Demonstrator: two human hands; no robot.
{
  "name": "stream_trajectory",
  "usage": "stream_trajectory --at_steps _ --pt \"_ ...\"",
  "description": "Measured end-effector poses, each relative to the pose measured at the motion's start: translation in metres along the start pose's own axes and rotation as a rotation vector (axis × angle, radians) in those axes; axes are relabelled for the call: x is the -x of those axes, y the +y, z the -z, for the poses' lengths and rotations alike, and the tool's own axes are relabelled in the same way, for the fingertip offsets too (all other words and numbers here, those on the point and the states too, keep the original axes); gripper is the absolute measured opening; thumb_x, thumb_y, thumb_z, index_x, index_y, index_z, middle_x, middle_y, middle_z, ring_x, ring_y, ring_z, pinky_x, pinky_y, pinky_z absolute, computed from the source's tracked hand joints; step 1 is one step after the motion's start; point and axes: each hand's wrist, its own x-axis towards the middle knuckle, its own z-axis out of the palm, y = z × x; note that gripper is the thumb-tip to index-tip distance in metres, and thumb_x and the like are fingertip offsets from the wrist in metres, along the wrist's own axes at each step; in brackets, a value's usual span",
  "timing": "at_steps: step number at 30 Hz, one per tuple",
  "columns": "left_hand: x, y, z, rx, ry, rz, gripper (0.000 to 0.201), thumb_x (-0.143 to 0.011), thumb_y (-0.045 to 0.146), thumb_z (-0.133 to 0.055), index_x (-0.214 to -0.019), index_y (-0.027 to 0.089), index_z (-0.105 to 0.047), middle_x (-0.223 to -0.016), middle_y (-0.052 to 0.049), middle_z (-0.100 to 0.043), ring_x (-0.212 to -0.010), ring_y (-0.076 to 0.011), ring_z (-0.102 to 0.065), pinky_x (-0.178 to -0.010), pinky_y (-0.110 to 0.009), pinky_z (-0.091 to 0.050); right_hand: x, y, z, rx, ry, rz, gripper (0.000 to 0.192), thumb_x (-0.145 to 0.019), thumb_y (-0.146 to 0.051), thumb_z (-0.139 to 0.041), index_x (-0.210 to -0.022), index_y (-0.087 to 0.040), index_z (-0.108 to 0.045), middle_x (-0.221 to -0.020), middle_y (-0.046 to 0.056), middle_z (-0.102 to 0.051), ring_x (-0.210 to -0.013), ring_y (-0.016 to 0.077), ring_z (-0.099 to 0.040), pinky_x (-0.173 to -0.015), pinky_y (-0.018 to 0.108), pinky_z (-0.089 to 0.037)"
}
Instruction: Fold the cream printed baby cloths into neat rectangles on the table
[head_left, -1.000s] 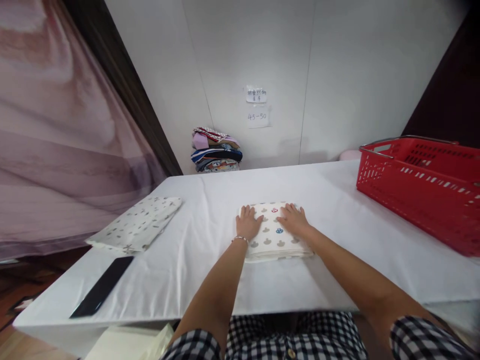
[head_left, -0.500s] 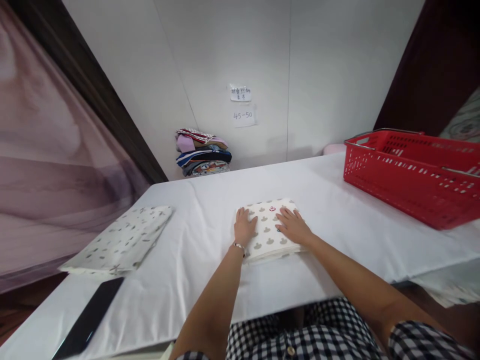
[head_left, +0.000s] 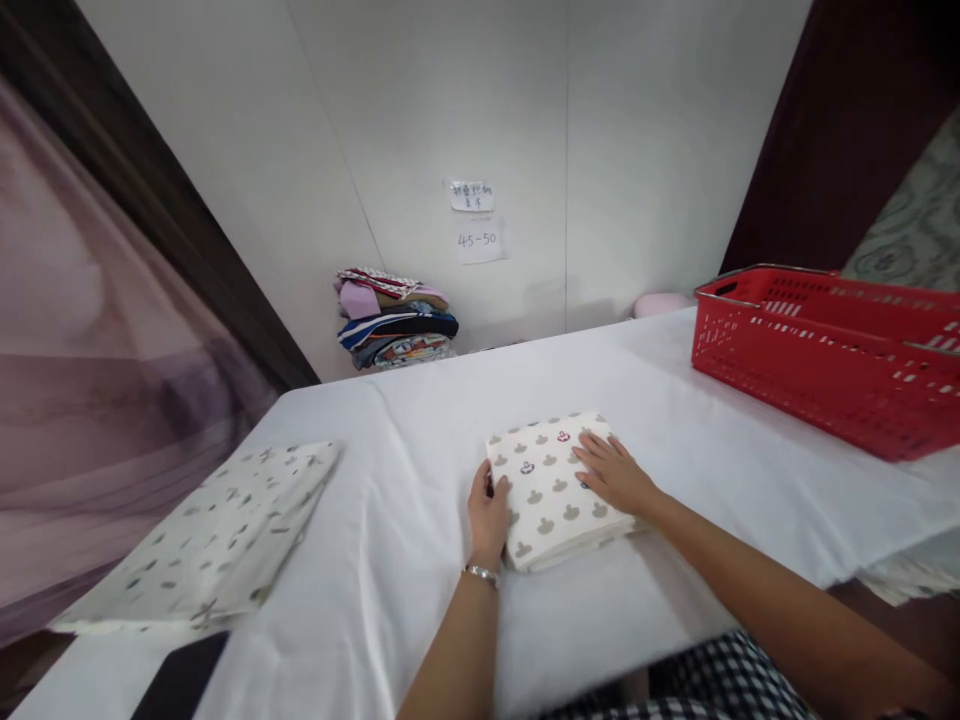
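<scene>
A: Pressing down on the folded cloth [head_left: 551, 487], both hands. It lies near the middle of the table [head_left: 420, 420], close to the near edge, cream with small grey motifs and a few coloured ones.

B: State of each grip?

A: Left hand [head_left: 488, 512] sits at the cloth's left edge, fingers loosely curled against the side of the fold, thumb on top. Touching, not closed round it. Right hand [head_left: 615, 472] lies flat and spread on the right part of the top face. Neither hand has the cloth lifted.

B: Surroundings?

A: Second folded cloth [head_left: 206, 540], pale with scattered specks, well to the left. Dark flat object [head_left: 180, 685] just near of it, at the near left corner, partly cut off. Red basket [head_left: 825, 350] far right; can't see inside. Stack of folded fabrics [head_left: 394, 322] at the far end by the wall, two paper notes [head_left: 474, 215] above it.

B: Risks, as you judge them?

A: The layers look stacked loose. If the left hand pushes sideways while the right only rests on top, the lower layers could slide and the fold skew. The white table cover is creased and may drag or bunch under a shove. The cloth sits close to the near edge, so a pull toward the body could tip it off.
</scene>
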Motion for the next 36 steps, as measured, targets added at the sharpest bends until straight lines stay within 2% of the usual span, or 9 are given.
stream_trajectory --at_steps 6,13,20,23,25,28,32,33,36 --pt "-0.004 -0.006 0.0 0.025 -0.007 -0.01 0.049 -0.081 0.028 -0.061 -0.128 0.021 -0.05 -0.127 -0.009 -0.058 -0.114 -0.0201 -0.057 -0.1 -0.035 -0.044 0.0 -0.003 0.005 -0.014 -0.03 -0.028 0.053 -0.095 -0.049 -0.031 -0.138 -0.022 -0.044 -0.151 0.009 -0.029 -0.141 0.0228 -0.021 -0.114 0.049 -0.014" --pt "-0.004 -0.001 0.0 -0.031 -0.008 -0.032 0.049 -0.081 0.026 -0.06 -0.128 0.018 -0.049 -0.125 -0.01 -0.059 -0.111 -0.0195 -0.057 -0.098 -0.033 -0.044 -0.003 -0.005 0.01 -0.001 -0.052 -0.036 0.052 -0.094 -0.046 -0.031 -0.137 -0.021 -0.044 -0.151 0.009 -0.029 -0.142 0.0223 -0.019 -0.114 0.048 -0.012" --pt "-0.002 0.003 0.0 -0.174 0.04 -0.094 0.047 -0.082 0.027 -0.058 -0.127 0.016 -0.051 -0.125 -0.011 -0.059 -0.111 -0.02 -0.057 -0.1 -0.033 -0.042 -0.005 -0.007 0.01 -0.01 -0.053 -0.036 0.049 -0.094 -0.043 -0.034 -0.135 -0.02 -0.046 -0.151 0.008 -0.03 -0.141 0.0228 -0.019 -0.114 0.049 -0.011" --pt "0.004 0.003 -0.001 -0.233 0.055 -0.114 0.049 -0.081 0.029 -0.06 -0.127 0.016 -0.051 -0.127 -0.011 -0.058 -0.115 -0.0214 -0.055 -0.102 -0.035 -0.04 -0.008 -0.004 0.008 -0.085 -0.036 -0.039 0.047 -0.091 -0.042 -0.039 -0.132 -0.022 -0.05 -0.149 0.009 -0.033 -0.141 0.0234 -0.021 -0.114 0.051 -0.01" --pt "0.009 0.001 0.0 -0.253 0.055 -0.115 0.053 -0.079 0.03 -0.063 -0.128 0.017 -0.05 -0.128 -0.011 -0.058 -0.116 -0.0217 -0.055 -0.102 -0.035 -0.039 -0.01 0.003 0.006 -0.237 0.002 -0.052 0.042 -0.088 -0.042 -0.046 -0.123 -0.023 -0.058 -0.145 0.008 -0.04 -0.139 0.0245 -0.026 -0.114 0.052 -0.01" --pt "0.02 -0.002 0.001 -0.254 0.078 -0.104 0.056 -0.076 0.031 -0.066 -0.128 0.019 -0.051 -0.127 -0.01 -0.059 -0.114 -0.0215 -0.057 -0.101 -0.035 -0.04 -0.012 0.02 0.005 -0.484 0.097 -0.1 0.038 -0.086 -0.043 -0.047 -0.116 -0.024 -0.062 -0.14 0.008 -0.047 -0.13 0.0259 -0.042 -0.11 0.053 -0.026" --pt "0.037 -0.002 0.004 -0.259 0.084 -0.124 0.051 -0.078 0.031 -0.063 -0.126 0.019 -0.052 -0.124 -0.008 -0.061 -0.11 -0.0204 -0.059 -0.099 -0.034 -0.043 0.0 0.048 0.004 -0.752 0.343 -0.314 0.042 -0.08 -0.045 -0.052 -0.114 -0.024 -0.063 -0.13 0.008 -0.056 -0.11 0.0268 -0.058 -0.09 0.048 -0.049" --pt "0.042 -0.002 0.005 -0.271 0.076 -0.126 0.05 -0.079 0.031 -0.062 -0.126 0.018 -0.052 -0.123 -0.008 -0.062 -0.108 -0.0203 -0.059 -0.098 -0.035 -0.044 0.006 0.053 0.004 -0.815 0.365 -0.376 0.044 -0.077 -0.044 -0.055 -0.115 -0.023 -0.064 -0.124 0.009 -0.06 -0.104 0.0266 -0.061 -0.086 0.045 -0.052" --pt "0.057 0.002 0.007 -0.326 0.075 -0.106 0.052 -0.079 0.034 -0.061 -0.128 0.018 -0.052 -0.12 -0.008 -0.063 -0.103 -0.0206 -0.06 -0.095 -0.035 -0.045 0.027 0.058 0.002 -0.936 0.305 -0.479 0.052 -0.074 -0.041 -0.059 -0.122 -0.019 -0.06 -0.107 0.011 -0.067 -0.089 0.0242 -0.065 -0.077 0.039 -0.054"
